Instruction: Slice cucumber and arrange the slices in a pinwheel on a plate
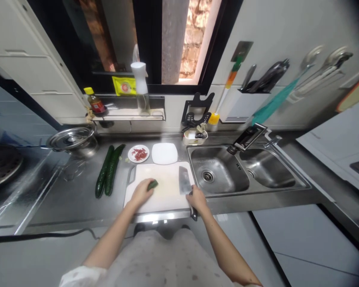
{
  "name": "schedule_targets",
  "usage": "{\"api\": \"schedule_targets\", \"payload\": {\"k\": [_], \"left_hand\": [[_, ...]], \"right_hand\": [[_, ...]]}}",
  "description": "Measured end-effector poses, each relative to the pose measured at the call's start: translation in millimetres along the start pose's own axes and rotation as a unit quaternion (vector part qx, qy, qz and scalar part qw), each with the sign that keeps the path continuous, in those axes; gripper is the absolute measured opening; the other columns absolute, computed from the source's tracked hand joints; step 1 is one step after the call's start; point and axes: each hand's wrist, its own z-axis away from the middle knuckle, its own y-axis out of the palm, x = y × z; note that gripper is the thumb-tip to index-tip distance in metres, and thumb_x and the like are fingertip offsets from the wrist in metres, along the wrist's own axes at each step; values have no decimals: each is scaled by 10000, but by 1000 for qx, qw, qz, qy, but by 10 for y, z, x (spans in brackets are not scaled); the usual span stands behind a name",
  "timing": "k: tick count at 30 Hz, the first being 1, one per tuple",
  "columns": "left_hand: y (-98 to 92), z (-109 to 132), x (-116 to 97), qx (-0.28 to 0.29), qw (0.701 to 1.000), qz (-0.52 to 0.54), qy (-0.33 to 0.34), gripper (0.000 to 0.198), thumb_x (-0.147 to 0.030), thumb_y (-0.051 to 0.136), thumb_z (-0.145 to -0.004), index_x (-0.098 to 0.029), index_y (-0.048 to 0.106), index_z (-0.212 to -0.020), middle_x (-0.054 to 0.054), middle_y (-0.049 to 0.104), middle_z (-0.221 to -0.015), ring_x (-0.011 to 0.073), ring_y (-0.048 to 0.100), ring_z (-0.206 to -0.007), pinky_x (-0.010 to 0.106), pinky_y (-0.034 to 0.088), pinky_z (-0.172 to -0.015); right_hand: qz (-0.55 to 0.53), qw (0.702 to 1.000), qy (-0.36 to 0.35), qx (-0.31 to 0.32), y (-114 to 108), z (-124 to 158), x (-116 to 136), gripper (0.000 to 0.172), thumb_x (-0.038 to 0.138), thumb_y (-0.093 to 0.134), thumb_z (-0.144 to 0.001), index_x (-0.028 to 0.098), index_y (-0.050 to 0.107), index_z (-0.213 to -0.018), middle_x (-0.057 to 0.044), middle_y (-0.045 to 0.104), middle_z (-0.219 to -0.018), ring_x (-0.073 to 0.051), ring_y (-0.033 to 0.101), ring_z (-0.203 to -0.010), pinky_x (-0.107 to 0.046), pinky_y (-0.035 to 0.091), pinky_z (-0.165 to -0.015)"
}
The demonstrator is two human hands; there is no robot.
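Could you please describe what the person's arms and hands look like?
Both forearms are bare, and the left hand and right hand wear no gloves. No watch, bracelet or ring can be made out. A white sleeve edge shows high on the left arm.

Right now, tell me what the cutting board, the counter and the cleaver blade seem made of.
Cutting board: probably plastic, matte white, moulded handle slot. Counter: stainless steel, brushed, streaky reflections. Cleaver blade: likely steel, dull grey sheen.
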Motion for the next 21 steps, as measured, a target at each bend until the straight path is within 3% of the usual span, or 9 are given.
{"api": "schedule_targets", "payload": {"k": [5,11,16,21], "left_hand": [[71,-93,26,15,999,-27,29,456,-97,563,-733,-201,588,-1176,52,614,-1227,201,554,-1138,350,405,-1041],[135,-111,74,6,998,-33,45,399,-145,573,-778,-188,593,-1174,57,618,-1216,191,557,-1125,332,412,-1027],[192,-87,72,-22,998,-18,55,251,-267,512,-890,-200,627,-1103,55,647,-1143,172,568,-1091,318,422,-998],[258,-77,102,-33,997,-28,62,259,-284,456,-933,-204,635,-1102,68,644,-1126,168,557,-1091,320,411,-998]], "right_hand": [[-54,999,11,2,-20,-10,5,275,213,632,-738,140,579,-998,-69,660,-915,-165,595,-839,-213,357,-658],[-113,993,15,23,7,-23,30,221,238,579,-772,156,560,-977,-24,637,-821,-140,560,-736,-204,330,-600],[-69,996,5,50,31,-30,108,239,271,528,-838,178,554,-1057,-52,672,-886,-168,593,-776,-221,315,-601],[-27,997,-44,58,-12,50,315,267,310,399,-942,183,556,-1117,-104,686,-1008,-206,621,-897,-244,341,-672]]}}
